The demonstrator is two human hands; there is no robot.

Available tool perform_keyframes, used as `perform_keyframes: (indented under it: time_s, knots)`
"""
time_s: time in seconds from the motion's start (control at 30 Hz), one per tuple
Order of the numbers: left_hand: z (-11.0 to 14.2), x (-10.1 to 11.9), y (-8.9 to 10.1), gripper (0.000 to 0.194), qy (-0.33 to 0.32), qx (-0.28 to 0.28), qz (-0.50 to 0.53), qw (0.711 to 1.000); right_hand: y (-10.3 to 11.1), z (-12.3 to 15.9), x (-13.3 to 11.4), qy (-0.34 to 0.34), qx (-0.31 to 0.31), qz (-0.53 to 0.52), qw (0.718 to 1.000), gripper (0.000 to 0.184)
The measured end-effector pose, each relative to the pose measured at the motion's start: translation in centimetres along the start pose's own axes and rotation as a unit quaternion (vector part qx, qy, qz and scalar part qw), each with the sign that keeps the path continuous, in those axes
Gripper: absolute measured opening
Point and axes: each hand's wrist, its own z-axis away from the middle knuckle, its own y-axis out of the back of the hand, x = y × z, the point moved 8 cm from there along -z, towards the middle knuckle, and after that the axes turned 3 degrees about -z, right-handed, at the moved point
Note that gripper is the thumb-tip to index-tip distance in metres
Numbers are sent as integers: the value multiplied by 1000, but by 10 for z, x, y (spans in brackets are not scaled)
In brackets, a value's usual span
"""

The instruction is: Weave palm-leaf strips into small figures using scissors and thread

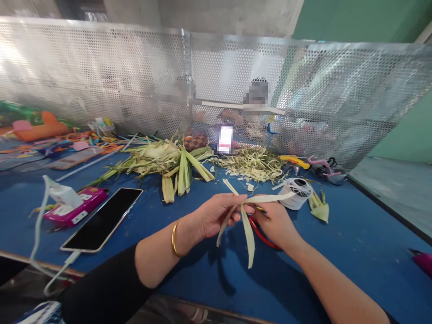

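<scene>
My left hand [219, 213] pinches several pale green corn husk strips [249, 238] where they cross, above the front middle of the table. Their ends hang down and stick out to the upper left. A whitish strip [270, 198] runs from this pinch over my right hand toward a spool of white tape [297, 193]; I cannot tell whether they join. My right hand [278, 225] is closed around red-handled scissors [261, 236], close beside the husk strips. The fingers hide most of the scissors, including the blades.
On the blue table [364, 243], a husk pile [162, 157] and shredded husks [256, 164] lie at the back. A charging phone [103, 220] and purple power strip [79, 207] are left, with a cable over the edge. A perforated metal screen [118, 81] stands behind; people are beyond it.
</scene>
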Motion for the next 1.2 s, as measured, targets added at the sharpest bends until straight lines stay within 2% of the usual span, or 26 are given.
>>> perform_keyframes:
  time_s: [0.07,0.13,0.27,0.5,0.73,0.97,1.07,1.13,1.2]
  knots:
    - [-1,2,5,12,-18,28,-35,999,6,2,-13,80,32,127,988,27]
    - [-1,5,9,13,-45,57,-64,995,8,5,-22,137,55,208,967,26]
    - [0,7,11,9,-64,74,-72,993,6,7,-25,164,69,256,950,24]
    - [0,0,9,8,-19,62,-54,996,2,2,-5,103,34,195,975,23]
    - [-1,-1,5,13,-18,31,-101,994,1,0,-6,115,7,194,974,25]
    - [-3,-1,11,15,-30,67,-135,988,-6,1,0,107,-8,170,979,27]
    - [-3,0,10,18,-19,62,-130,989,-10,-1,14,68,-25,88,993,25]
    - [-1,1,9,21,-8,50,-127,991,2,-3,30,4,24,19,1000,20]
    - [1,4,8,22,-5,48,-127,991,27,-1,48,-78,132,-41,987,20]
